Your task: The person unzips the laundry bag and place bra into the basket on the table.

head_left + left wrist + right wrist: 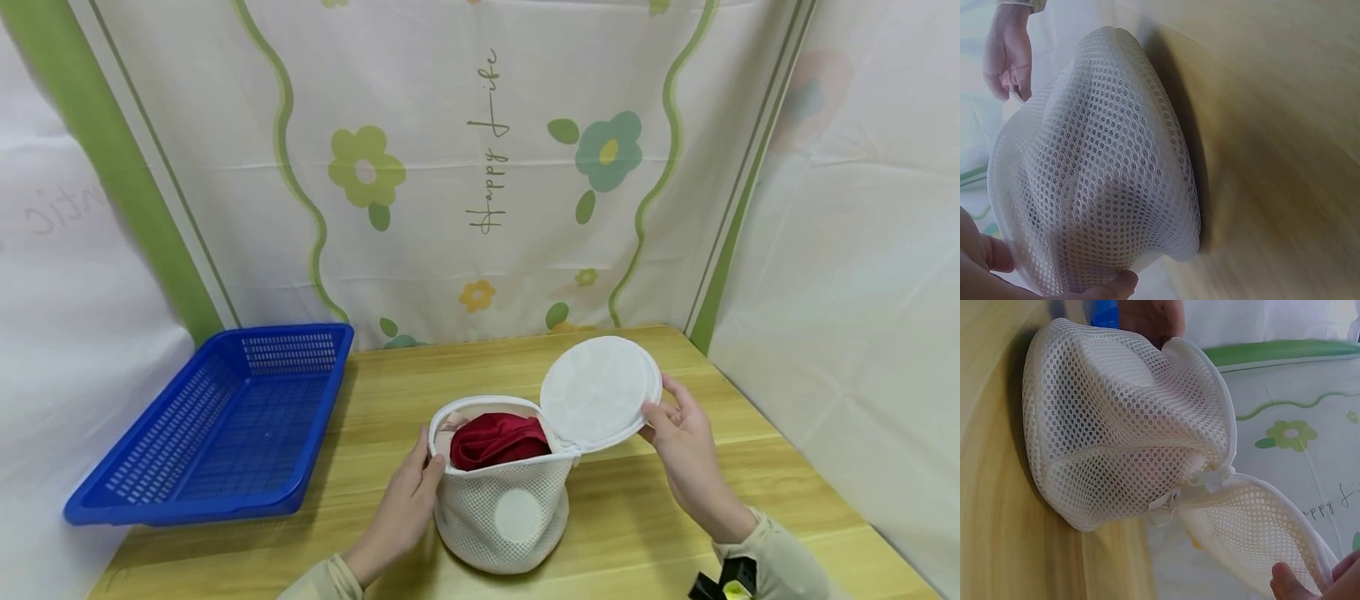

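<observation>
A white mesh laundry bag (502, 517) stands upright on the wooden table, its round lid (600, 392) folded out to the right. Inside lies dark red cloth (498, 442), with some pale beige fabric (447, 427) beside it at the left. My left hand (405, 500) grips the bag's left rim, thumb outside near the front. With thumb and fingers my right hand (686, 450) pinches the lid's right edge. A zipper slider (1213, 479) shows in the right wrist view where lid and bag meet. Honeycomb mesh (1104, 156) fills much of the left wrist view.
On the table's left side sits a blue plastic basket (202, 512) with slotted walls. Behind the table hangs a flower-printed curtain (480, 100), and white sheets (847, 317) close off both sides. The wooden tabletop (652, 525) runs under the bag.
</observation>
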`<state>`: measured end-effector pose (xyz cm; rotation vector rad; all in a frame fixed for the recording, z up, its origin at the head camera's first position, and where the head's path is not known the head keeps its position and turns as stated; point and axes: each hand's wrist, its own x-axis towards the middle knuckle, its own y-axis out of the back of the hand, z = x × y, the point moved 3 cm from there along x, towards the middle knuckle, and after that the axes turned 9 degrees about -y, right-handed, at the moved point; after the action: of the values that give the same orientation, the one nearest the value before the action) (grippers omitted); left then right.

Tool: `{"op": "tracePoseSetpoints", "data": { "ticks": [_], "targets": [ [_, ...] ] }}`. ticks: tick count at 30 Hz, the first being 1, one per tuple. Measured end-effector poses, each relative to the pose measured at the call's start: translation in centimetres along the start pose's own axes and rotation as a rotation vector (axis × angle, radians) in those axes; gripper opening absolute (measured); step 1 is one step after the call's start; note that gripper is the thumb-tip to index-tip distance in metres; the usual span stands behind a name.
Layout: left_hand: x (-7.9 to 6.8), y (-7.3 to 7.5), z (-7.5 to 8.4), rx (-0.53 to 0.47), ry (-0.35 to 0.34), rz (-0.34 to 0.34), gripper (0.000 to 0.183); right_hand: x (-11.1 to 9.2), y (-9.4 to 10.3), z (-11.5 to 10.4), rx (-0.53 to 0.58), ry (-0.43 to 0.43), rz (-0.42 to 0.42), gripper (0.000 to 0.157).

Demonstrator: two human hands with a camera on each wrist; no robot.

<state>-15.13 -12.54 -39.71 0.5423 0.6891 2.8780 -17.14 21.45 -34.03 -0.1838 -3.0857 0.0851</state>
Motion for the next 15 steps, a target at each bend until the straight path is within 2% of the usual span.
{"op": "tracePoseSetpoints", "data": {
  "ticks": [6,15],
  "targets": [
    [-0.1,0.0,0.2,-0.007,0.007,0.001,0.058,0.2,0.4,0.7,-0.023,-0.075,0.016,0.059],
    [-0.2,-0.1,0.0,0.003,0.011,0.005,0.059,0.0,1.1,2.1,-0.001,-0.197,0.057,0.055]
  ]
}}
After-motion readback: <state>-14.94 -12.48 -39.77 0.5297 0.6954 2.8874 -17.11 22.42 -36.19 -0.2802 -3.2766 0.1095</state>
